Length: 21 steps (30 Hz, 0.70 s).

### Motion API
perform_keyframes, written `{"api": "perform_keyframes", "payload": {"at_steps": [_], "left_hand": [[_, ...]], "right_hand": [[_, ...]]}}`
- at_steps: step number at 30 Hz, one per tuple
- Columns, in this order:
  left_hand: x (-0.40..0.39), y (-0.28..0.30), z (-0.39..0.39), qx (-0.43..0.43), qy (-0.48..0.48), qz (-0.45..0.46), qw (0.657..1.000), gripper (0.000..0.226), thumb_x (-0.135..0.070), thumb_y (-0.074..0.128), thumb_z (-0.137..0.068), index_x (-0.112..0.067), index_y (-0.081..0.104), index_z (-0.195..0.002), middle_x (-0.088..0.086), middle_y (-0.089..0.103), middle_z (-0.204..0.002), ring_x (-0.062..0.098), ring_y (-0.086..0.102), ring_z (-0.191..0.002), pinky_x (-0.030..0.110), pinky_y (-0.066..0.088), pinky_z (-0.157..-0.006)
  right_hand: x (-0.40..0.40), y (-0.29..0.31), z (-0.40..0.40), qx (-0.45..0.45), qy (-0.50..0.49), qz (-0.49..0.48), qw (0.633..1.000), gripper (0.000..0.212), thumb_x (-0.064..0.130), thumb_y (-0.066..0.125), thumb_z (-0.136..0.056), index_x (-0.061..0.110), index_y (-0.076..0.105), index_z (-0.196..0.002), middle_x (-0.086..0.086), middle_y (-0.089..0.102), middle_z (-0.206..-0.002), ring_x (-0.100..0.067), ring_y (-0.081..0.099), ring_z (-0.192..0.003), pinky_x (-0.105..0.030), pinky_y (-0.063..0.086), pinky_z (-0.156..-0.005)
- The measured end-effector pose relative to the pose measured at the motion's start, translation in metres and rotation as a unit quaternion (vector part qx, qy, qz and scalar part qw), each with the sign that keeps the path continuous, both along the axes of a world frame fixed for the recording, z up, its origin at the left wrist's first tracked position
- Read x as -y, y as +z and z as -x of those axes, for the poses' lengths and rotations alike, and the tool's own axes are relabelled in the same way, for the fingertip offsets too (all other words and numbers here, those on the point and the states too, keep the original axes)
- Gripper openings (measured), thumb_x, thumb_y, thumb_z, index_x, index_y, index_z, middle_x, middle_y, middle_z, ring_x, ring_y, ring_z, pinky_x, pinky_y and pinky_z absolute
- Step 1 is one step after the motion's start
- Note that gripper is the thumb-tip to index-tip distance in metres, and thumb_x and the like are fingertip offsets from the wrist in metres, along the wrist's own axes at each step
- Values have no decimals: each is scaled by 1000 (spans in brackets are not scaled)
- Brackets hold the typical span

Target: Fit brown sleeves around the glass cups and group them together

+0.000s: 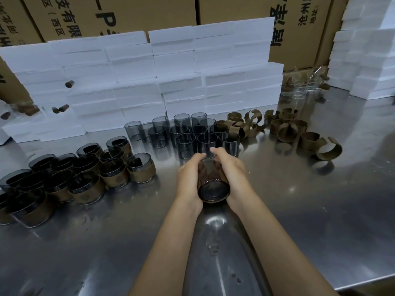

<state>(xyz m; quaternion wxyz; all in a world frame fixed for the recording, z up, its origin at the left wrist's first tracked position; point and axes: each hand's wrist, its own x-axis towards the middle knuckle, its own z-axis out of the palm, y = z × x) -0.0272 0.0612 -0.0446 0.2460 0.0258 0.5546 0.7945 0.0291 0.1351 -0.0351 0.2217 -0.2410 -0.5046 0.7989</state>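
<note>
A smoky glass cup [213, 186] with a brown sleeve wrapped round it lies tilted between my palms, its base turned toward me. My left hand [189, 178] presses its left side and my right hand [230, 174] its right side. Just beyond my fingers stand several bare glass cups [186, 137] in a cluster. Loose brown sleeves [286, 129] lie curled to their right. Several sleeved cups [85, 180] are grouped at the left of the steel table.
The steel table [310, 221] has its front edge at lower right. White foam blocks [162, 82] are stacked behind the cups, with more [367, 56] at the far right. Cardboard cartons [119, 16] stand behind. Clear glasses [301, 90] sit in the back right corner.
</note>
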Motion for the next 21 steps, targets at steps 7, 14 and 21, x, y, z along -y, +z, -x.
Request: {"api": "perform_keyframes", "payload": {"at_steps": [7, 14, 21], "left_hand": [[-3, 2, -5, -2, -5, 12, 1000, 18, -29, 73, -89, -12, 74, -91, 10, 75, -77, 26, 74, -68, 35, 59, -64], [-3, 2, -6, 3, 1, 7, 1000, 22, -33, 70, -93, -11, 69, -89, 11, 70, -79, 27, 72, -71, 41, 59, -74], [-2, 8, -12, -190, -177, 170, 951, 60, -82, 70, -66, -30, 72, -97, -12, 75, -86, 4, 70, -75, 26, 51, -66]], "right_hand": [[2, 1, -7, -10, -8, 25, 1000, 35, 27, 75, -89, 27, 77, -55, -4, 72, -60, -17, 71, -52, -24, 53, -45], [5, 1, -9, -22, -7, 26, 999, 30, 26, 78, -87, 24, 77, -58, -5, 72, -63, -20, 72, -56, -29, 59, -53], [-10, 2, -10, -50, -194, -1, 980, 47, 37, 70, -94, 18, 58, -53, -4, 58, -59, -15, 57, -54, -23, 47, -51]]}}
